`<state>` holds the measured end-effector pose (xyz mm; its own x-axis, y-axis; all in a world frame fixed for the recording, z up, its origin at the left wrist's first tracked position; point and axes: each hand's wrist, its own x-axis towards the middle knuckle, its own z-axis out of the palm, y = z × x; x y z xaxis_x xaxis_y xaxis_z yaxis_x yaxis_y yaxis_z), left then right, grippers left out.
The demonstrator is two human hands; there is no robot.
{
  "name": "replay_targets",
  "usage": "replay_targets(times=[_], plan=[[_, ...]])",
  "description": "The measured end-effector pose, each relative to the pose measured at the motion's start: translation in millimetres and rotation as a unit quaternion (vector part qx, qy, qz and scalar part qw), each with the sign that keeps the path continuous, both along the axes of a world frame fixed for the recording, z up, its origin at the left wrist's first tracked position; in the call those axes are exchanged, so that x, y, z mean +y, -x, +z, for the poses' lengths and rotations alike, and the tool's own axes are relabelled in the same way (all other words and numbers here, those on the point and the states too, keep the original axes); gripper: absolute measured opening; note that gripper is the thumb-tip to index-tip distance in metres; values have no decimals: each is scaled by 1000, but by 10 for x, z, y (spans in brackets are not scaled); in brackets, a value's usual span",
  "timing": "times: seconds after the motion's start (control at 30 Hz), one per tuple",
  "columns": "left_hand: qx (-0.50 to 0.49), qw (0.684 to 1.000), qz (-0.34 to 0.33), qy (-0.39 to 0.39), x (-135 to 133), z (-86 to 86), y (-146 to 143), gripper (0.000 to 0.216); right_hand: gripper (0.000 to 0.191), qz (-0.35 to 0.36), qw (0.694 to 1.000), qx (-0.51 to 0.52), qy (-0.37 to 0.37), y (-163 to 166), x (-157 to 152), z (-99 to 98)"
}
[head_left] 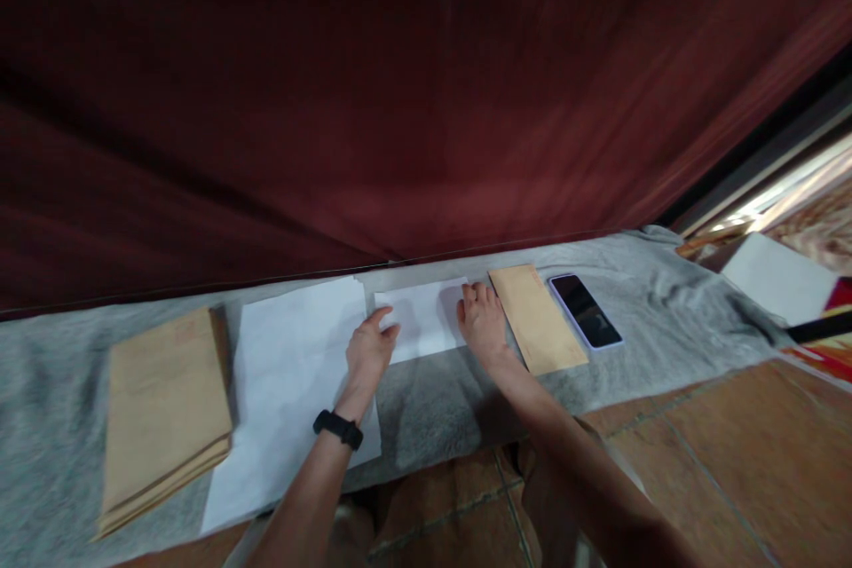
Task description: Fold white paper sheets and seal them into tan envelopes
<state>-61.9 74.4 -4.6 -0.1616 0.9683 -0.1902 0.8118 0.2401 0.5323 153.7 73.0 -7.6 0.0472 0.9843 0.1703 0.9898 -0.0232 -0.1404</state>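
A folded white sheet of paper (426, 318) lies lengthwise on the grey cloth in front of me. My left hand (371, 344), with a black band on its wrist, is at the sheet's left end; its thumb and forefinger are apart. At the other end, my right hand (482, 318) rests on the paper with its fingers slightly bent and spread. Under my left forearm is a stack of large white sheets (286, 373). Just right of my right hand lies a single brown envelope (538, 319).
A pile of brown envelopes (166, 408) lies at the far left, beside the white sheets. A phone (586, 311) sits right of the single envelope. Grey cloth (672, 311) covers the narrow surface, with a dark red curtain (426, 106) behind and a tiled floor (745, 444) below.
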Motion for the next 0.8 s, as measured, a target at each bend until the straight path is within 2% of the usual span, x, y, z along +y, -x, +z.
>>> replay_targets(times=[0.2,0.33,0.57,0.8], plan=[[33,999,-9,11,6,50,-36,45,41,112,987,109,-22,169,-49,-97],[44,999,-18,-2,8,58,-47,45,45,163,979,119,-22,278,-126,-190],[39,999,-15,-13,11,53,-56,44,51,147,987,68,-7,329,-207,-297],[48,999,-8,-13,-1,67,-99,46,52,131,990,41,-23,339,-218,-382]])
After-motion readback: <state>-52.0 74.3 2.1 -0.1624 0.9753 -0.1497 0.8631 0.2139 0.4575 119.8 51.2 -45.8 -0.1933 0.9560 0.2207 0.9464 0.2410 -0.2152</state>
